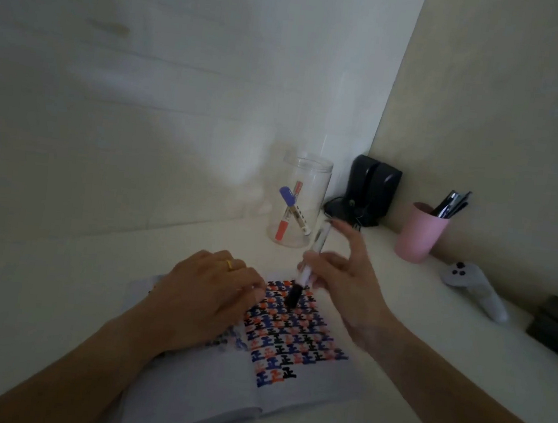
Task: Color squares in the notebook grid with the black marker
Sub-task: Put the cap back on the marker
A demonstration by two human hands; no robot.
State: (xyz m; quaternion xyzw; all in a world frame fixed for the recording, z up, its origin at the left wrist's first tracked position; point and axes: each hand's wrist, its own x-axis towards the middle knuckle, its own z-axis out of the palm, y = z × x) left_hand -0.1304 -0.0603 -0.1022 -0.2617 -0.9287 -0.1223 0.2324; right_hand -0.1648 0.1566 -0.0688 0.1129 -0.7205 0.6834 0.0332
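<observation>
An open notebook (214, 390) lies on the white desk in front of me. Its right page carries a grid pattern (292, 336) of black, blue and orange squares. My right hand (342, 287) holds the black marker (305, 272) between thumb and fingers, other fingers spread. The marker's black end (293, 297) points down over the top rows of the pattern; I cannot tell if it is capped. My left hand (207, 293), with a gold ring, rests palm down on the left page, its fingertips at the pattern's upper left edge.
A clear jar (301, 203) with blue and orange markers stands behind the notebook. At the back right are black speakers (369, 190), a pink cup (420, 231) of pens, a white controller (476, 287) and a dark box (557, 330). Walls close in behind and to the right.
</observation>
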